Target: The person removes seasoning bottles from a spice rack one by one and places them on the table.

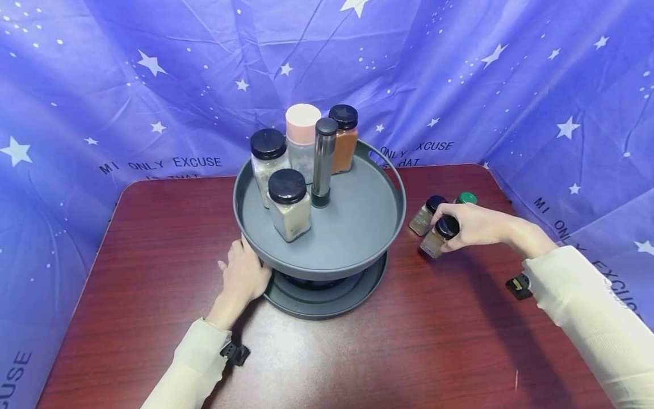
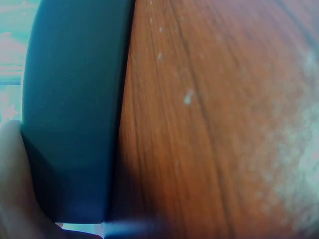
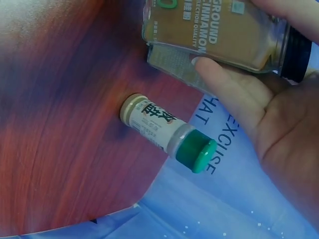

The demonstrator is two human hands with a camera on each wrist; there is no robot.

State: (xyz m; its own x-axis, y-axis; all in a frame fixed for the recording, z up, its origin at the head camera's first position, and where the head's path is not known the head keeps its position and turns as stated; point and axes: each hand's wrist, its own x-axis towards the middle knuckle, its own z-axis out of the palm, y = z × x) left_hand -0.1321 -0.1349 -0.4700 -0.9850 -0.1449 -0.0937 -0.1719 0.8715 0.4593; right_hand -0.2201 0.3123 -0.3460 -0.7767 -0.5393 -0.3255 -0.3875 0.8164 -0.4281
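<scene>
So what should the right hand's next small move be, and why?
Probably raise the cinnamon jar toward the front right of the upper tray: the right hand grips the jar, and that stretch of tray shows nothing standing on it.

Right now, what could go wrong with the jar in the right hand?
The right hand could bump the neighboring black-lidded jar or the green-capped bottle, since both stand close by.
If lifted onto the upper tray, the cinnamon jar might catch its raised rim.
Swung too far in, it might strike the central post.
</scene>
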